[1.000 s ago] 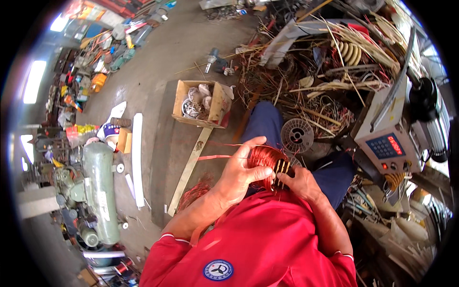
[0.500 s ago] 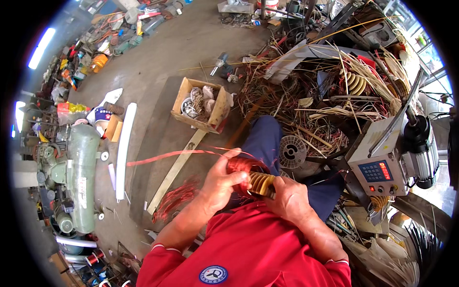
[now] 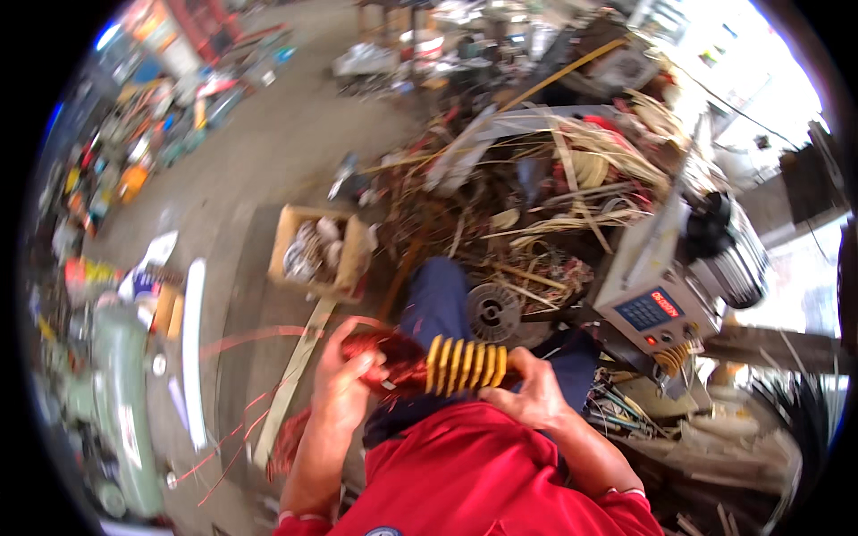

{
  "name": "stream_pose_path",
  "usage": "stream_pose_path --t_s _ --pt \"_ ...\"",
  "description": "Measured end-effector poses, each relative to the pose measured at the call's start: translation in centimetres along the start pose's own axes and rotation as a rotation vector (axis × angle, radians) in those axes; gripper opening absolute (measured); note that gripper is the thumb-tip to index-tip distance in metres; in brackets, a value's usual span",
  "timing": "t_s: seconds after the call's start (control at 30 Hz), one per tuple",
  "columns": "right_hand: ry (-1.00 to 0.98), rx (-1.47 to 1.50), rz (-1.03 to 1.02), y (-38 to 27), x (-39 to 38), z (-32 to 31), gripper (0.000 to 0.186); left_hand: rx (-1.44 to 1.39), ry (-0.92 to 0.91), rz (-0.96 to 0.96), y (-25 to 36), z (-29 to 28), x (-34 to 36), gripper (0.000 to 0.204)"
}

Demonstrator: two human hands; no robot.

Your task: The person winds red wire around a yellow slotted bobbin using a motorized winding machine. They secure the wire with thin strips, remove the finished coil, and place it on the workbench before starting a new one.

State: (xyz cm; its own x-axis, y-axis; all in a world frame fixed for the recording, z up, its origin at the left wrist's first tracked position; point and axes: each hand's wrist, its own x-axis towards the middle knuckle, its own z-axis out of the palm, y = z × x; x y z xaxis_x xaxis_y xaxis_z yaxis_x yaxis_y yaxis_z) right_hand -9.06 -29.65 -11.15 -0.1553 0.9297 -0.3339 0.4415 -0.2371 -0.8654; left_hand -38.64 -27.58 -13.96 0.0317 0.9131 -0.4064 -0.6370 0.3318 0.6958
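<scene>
My left hand (image 3: pixel 349 375) is closed around a bundle of fine red-copper wire (image 3: pixel 389 355), with loose strands and a red strip trailing to the left. My right hand (image 3: pixel 527 389) grips the right end of a yellow ribbed winding former (image 3: pixel 465 364), whose several discs stand side by side. The wire bundle lies against the former's left end, above my lap; motion blur hides whether it still encircles part of it. A loose tangle of red wire (image 3: pixel 290 438) hangs by my left forearm.
A box of small items (image 3: pixel 281 246), a grey slotted reel (image 3: pixel 492 313) and a pale plank (image 3: pixel 286 393) lie ahead. A green tank (image 3: pixel 121 393) is at left, a winding machine with red display (image 3: pixel 643 295) at right. Tangled scrap (image 3: pixel 563 179) fills the back right.
The former has slid rightward out of the wire bundle, showing more yellow discs. My hands have moved apart, the right one rightward. The camera view has shifted and blurred.
</scene>
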Motion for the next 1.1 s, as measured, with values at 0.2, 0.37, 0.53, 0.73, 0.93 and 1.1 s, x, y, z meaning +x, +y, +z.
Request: stream_pose_path --t_s 0.2,0.37,0.53,0.73,0.93,1.1 --pt "0.035 0.098 0.023 2.1 -0.4 -0.7 0.047 0.092 0.046 0.083 2.1 -1.2 1.9 0.054" --pt "0.090 -0.019 0.056 4.3 -1.5 -2.1 0.052 0.240 0.072 0.120 4.0 -1.9 7.6 0.052" --pt "0.102 -0.081 0.246 7.7 -2.6 -3.1 0.059 0.388 0.047 0.161 4.7 -0.9 12.8 0.054" --pt "0.146 -0.024 0.382 10.1 -3.2 -2.2 0.055 0.290 0.007 0.079 3.6 -2.3 17.0 0.060" --pt "0.166 0.013 0.371 10.3 -2.2 -2.0 0.047 0.275 0.110 -0.050 1.9 -3.4 18.9 0.062" --pt "0.034 -0.080 0.332 10.2 -0.1 -3.1 0.054 0.378 0.117 -0.112 1.7 -11.2 23.4 0.058"
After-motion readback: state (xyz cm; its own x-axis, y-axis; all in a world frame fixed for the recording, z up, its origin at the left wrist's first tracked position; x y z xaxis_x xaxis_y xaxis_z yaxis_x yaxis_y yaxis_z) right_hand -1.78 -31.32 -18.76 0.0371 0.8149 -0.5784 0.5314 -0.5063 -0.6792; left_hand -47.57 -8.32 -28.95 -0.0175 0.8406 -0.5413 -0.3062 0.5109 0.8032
